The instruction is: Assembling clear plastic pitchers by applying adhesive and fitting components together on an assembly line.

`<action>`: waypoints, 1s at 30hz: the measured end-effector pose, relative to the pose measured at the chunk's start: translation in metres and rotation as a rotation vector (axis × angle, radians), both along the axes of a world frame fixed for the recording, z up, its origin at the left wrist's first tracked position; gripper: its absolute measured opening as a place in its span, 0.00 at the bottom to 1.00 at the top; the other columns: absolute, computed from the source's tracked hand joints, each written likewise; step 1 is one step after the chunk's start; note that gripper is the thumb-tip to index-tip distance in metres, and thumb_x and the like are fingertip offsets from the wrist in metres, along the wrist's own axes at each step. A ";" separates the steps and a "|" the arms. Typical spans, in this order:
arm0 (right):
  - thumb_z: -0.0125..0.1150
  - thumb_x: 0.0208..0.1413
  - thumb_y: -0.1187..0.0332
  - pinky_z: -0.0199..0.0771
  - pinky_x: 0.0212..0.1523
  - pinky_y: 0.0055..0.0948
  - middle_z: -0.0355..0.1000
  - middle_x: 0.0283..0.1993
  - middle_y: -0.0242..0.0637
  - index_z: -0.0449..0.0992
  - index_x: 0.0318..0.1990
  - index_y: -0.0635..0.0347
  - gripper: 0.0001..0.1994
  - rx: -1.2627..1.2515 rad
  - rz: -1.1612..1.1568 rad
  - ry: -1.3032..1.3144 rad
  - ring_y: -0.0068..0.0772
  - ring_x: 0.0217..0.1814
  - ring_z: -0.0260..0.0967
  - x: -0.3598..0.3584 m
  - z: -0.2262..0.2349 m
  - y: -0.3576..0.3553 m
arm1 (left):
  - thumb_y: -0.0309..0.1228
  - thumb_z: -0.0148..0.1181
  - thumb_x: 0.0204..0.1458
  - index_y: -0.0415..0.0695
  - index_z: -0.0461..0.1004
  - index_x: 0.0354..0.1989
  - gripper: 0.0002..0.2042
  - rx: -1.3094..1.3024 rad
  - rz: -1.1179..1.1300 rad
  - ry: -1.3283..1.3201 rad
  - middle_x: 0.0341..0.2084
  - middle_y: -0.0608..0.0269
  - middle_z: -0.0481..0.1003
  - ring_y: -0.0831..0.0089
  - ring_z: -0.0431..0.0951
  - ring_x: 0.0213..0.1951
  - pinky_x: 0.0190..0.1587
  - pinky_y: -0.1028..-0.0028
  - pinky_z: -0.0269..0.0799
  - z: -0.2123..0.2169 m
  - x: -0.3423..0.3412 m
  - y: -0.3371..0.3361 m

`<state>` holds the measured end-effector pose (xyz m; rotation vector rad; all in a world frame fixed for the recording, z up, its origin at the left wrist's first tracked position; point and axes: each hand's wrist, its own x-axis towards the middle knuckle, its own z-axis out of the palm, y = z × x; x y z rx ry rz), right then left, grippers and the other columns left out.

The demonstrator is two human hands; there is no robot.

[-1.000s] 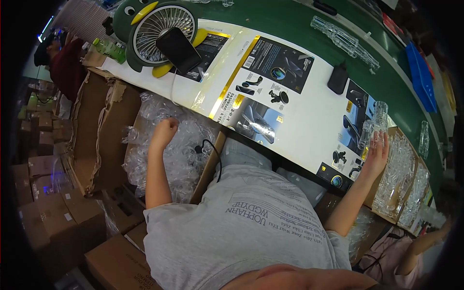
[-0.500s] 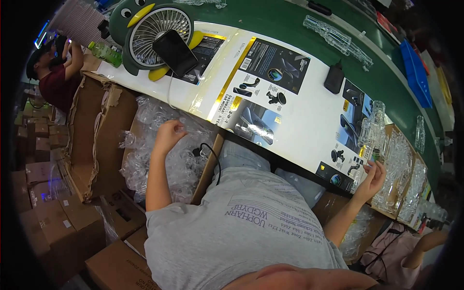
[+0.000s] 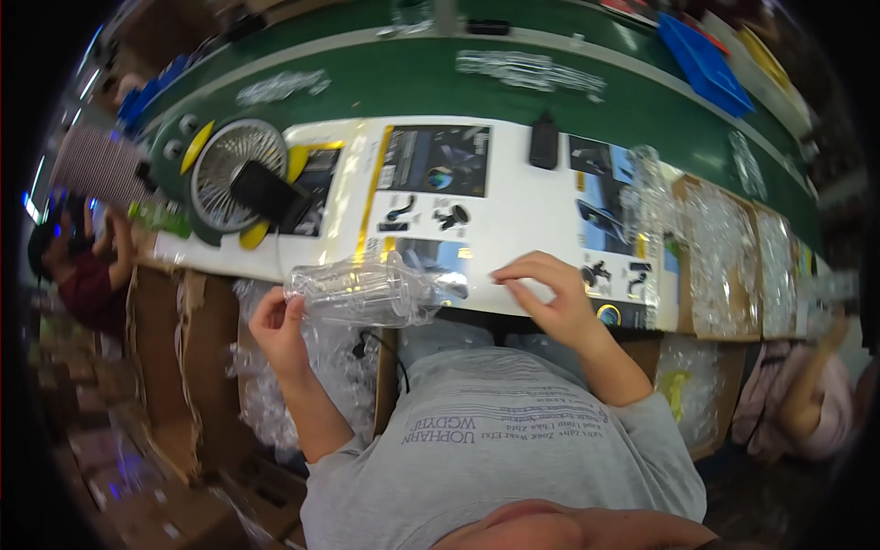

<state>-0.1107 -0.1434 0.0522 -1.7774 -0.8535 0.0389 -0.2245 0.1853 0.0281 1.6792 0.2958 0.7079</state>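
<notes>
A clear moulded plastic tray lies level above the near edge of the printed cardboard sheet. My left hand pinches its left end between thumb and fingers. To the right of the tray, my right hand is apart from it, its fingers stretched and the thumb held off, with nothing between them. Below my left hand, a carton holds a heap of clear plastic trays. More clear trays are stacked on the sheet's right end.
A penguin-shaped fan with a dark phone against it stands at the left. A black adapter sits on the sheet's far edge. Cartons of clear trays stand at right. A co-worker is at far left, another person's arm at right.
A clear plastic tray is now in my left hand, above the sheet's near edge. My right hand has moved left from the stacked trays toward the middle. The whole view has turned.
</notes>
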 end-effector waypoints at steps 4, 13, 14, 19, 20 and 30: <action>0.56 0.46 0.77 0.67 0.42 0.28 0.73 0.37 0.38 0.75 0.37 0.63 0.09 0.043 -0.023 -0.111 0.33 0.40 0.69 0.001 0.010 -0.001 | 0.26 0.61 0.47 0.37 0.71 0.31 0.07 -0.068 -0.161 -0.080 0.25 0.70 0.70 0.84 0.66 0.26 0.30 0.85 0.61 -0.005 0.040 -0.037; 0.57 0.46 0.78 0.65 0.29 0.21 0.71 0.23 0.36 0.75 0.29 0.64 0.03 0.053 -0.542 -0.241 0.26 0.26 0.67 0.013 0.002 -0.036 | 0.24 0.56 0.50 0.36 0.70 0.30 0.04 -0.188 -0.373 -0.027 0.22 0.69 0.69 0.84 0.66 0.23 0.27 0.85 0.60 -0.016 0.084 -0.075; 0.56 0.46 0.79 0.65 0.29 0.21 0.70 0.24 0.37 0.74 0.29 0.64 0.03 0.029 -0.561 -0.337 0.26 0.26 0.66 0.015 0.003 -0.038 | 0.24 0.56 0.50 0.36 0.69 0.30 0.04 -0.218 -0.372 -0.009 0.22 0.69 0.69 0.84 0.66 0.23 0.26 0.85 0.60 -0.016 0.086 -0.076; 0.58 0.45 0.79 0.66 0.30 0.23 0.70 0.27 0.37 0.74 0.31 0.65 0.04 0.145 -0.512 -0.145 0.27 0.28 0.67 0.004 0.006 -0.037 | 0.24 0.56 0.50 0.36 0.69 0.29 0.04 -0.199 -0.201 0.016 0.22 0.68 0.69 0.84 0.66 0.23 0.26 0.86 0.59 -0.017 0.085 -0.084; 0.58 0.45 0.79 0.66 0.30 0.23 0.70 0.27 0.37 0.74 0.31 0.65 0.04 0.147 -0.515 -0.144 0.27 0.28 0.67 0.005 0.004 -0.037 | 0.23 0.56 0.50 0.36 0.69 0.29 0.04 -0.202 -0.204 -0.001 0.22 0.68 0.69 0.84 0.66 0.24 0.27 0.85 0.59 -0.018 0.084 -0.086; 0.61 0.47 0.64 0.67 0.41 0.25 0.74 0.36 0.35 0.74 0.42 0.59 0.15 0.059 -0.062 0.361 0.26 0.34 0.69 0.010 -0.025 -0.029 | 0.17 0.59 0.40 0.33 0.71 0.30 0.08 0.081 -0.467 -0.111 0.26 0.64 0.69 0.78 0.67 0.30 0.34 0.81 0.62 -0.005 0.064 -0.093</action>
